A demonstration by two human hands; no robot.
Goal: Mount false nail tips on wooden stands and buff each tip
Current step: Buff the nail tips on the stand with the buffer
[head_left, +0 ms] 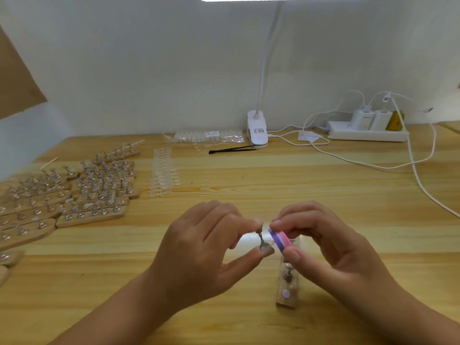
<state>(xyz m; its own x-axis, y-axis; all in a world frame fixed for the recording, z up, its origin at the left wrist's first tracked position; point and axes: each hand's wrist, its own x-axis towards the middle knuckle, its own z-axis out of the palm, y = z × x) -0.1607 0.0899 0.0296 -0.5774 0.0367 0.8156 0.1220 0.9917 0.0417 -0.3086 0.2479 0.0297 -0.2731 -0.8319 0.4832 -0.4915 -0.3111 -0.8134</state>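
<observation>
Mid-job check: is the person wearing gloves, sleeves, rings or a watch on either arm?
No. The left hand and right hand are bare, with no gloves or rings. The left forearm and right forearm are bare to the frame edge: no sleeves, watch or bracelet in view.

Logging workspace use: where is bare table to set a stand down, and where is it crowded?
Bare wood lies mid-table between the nail-tip strips and the white cable, this side of the lamp clamp. The left is packed with wooden stands.
</observation>
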